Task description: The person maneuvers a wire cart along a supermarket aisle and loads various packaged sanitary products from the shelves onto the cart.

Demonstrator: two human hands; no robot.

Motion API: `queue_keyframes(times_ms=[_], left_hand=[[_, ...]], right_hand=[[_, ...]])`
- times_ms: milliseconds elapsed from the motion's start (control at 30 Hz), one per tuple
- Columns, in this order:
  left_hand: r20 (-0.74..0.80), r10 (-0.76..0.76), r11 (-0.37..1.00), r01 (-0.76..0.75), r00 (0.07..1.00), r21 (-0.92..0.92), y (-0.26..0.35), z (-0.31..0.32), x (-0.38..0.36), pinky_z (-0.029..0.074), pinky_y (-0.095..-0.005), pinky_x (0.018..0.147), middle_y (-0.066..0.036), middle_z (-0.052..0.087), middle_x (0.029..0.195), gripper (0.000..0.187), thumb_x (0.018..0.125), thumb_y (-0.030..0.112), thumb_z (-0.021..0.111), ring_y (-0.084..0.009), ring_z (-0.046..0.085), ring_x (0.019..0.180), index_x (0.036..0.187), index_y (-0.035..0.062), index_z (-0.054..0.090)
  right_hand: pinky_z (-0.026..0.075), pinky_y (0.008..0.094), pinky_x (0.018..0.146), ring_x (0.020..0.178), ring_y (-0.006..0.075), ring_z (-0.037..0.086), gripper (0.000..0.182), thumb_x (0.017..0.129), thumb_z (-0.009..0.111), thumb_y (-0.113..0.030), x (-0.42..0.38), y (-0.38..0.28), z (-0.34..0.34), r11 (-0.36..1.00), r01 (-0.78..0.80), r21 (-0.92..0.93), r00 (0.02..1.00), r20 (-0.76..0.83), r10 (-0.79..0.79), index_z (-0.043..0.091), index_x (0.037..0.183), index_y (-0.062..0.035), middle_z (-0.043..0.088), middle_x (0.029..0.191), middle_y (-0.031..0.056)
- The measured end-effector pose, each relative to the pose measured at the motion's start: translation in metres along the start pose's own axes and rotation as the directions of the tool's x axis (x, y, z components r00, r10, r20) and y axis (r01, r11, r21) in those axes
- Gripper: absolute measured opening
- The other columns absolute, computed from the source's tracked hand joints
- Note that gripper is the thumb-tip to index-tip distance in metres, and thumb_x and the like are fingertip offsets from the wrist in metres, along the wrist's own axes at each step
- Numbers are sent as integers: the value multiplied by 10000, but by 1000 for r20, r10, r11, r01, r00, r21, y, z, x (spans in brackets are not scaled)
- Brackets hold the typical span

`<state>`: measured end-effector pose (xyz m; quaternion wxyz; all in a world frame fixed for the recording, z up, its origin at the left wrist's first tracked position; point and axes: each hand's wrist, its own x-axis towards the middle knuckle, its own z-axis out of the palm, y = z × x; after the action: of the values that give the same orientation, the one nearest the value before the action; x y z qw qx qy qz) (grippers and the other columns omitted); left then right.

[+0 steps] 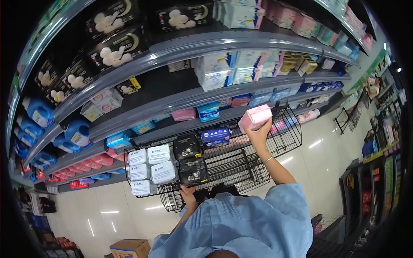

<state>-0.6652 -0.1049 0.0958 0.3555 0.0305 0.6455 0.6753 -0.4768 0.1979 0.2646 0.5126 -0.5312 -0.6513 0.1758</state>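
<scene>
My right hand [259,134] is raised over the right part of a black wire cart [245,165], closed around a pink-and-white pack [255,117]. My left hand [188,195] is at the cart's near edge, its fingers stretched out, just below a black pack [192,170]. Another black pack [186,146] lies beyond that one. Several white ABC packs [163,172] sit together in the cart's left part. A purple pack [215,136] rests near the cart's far side.
Shelves [172,105] of packaged goods curve along the far side of the cart. Blue detergent bottles [77,134] stand at the left. A cardboard box [130,248] is on the tiled floor behind me. More racks [372,189] stand at the right.
</scene>
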Motion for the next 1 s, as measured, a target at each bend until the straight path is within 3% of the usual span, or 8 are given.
queue_keyframes(times_ms=[100, 267, 567, 733, 833, 867, 967, 1000], left_hand=[[-76, 26, 998, -22, 997, 60, -1, 5, -2, 515, -332, 761, -216, 602, 881, 554, 971, 475, 297, -260, 628, 800, 1142, -51, 340], [-118, 43, 997, -36, 992, 62, 1, 9, -4, 495, -309, 725, -175, 585, 855, 569, 969, 487, 291, -236, 605, 763, 1155, -46, 360], [-157, 90, 993, -76, 983, 93, 2, 11, -6, 501, -313, 688, -165, 585, 791, 542, 972, 466, 307, -228, 607, 713, 1106, -54, 381], [-167, 90, 992, -72, 982, 107, -7, 7, -1, 513, -313, 685, -183, 591, 797, 481, 984, 409, 314, -229, 615, 715, 1100, -53, 376], [-126, 120, 990, -110, 985, 82, -12, 5, 1, 516, -307, 693, -192, 595, 819, 474, 987, 395, 308, -240, 626, 744, 1129, -53, 368], [-97, 84, 992, -75, 992, 100, -9, 3, -2, 513, -305, 711, -201, 588, 917, 478, 990, 381, 305, -238, 631, 781, 1169, -57, 371], [-112, 266, 923, -220, 957, 314, -43, -10, 11, 491, -324, 757, -215, 563, 1004, 486, 990, 370, 313, -260, 615, 845, 1180, -70, 398], [-131, 148, 960, -110, 980, 256, -33, -6, 5, 454, -349, 810, -227, 540, 1049, 477, 991, 355, 319, -285, 581, 926, 1165, -75, 432]], right_hand=[[278, 467, 1008, 1188, 405, 317, 1101, 563, 830, -306, -10, 26, 3, 994, -49, -98, 990, 128, 62, 159, 1350, 73, 340, 1270, 283], [297, 466, 974, 1142, 391, 361, 1027, 513, 841, -297, -28, 58, 34, 983, -91, -157, 992, 68, 103, 263, 1295, 34, 395, 1207, 248], [274, 453, 1016, 1180, 433, 325, 1083, 548, 825, -300, -36, 67, 61, 966, -87, -242, 988, 101, 114, 180, 1320, 103, 354, 1235, 301], [185, 486, 1067, 1263, 454, 205, 1262, 487, 850, -159, -37, 76, 41, 960, -109, -257, 955, 239, 173, -6, 1384, 79, 201, 1348, 320], [203, 450, 1062, 1263, 430, 220, 1021, 623, 739, -89, -32, 55, 22, 962, 0, -274, 995, 97, 28, 73, 1380, 75, 213, 1346, 294], [224, 435, 1056, 1250, 407, 258, 916, 651, 705, -65, -23, 32, 19, 989, 80, -126, 993, 100, -67, 141, 1361, 65, 247, 1338, 271], [287, 390, 1031, 1190, 332, 380, 581, 722, 608, 9, 0, -65, 26, 929, 300, 216, 936, 121, -330, 368, 1251, 27, 376, 1276, 194], [308, 376, 1019, 1156, 303, 427, 459, 737, 577, 35, 8, -95, 37, 885, 385, 262, 887, 160, -433, 458, 1179, 10, 438, 1227, 162]])
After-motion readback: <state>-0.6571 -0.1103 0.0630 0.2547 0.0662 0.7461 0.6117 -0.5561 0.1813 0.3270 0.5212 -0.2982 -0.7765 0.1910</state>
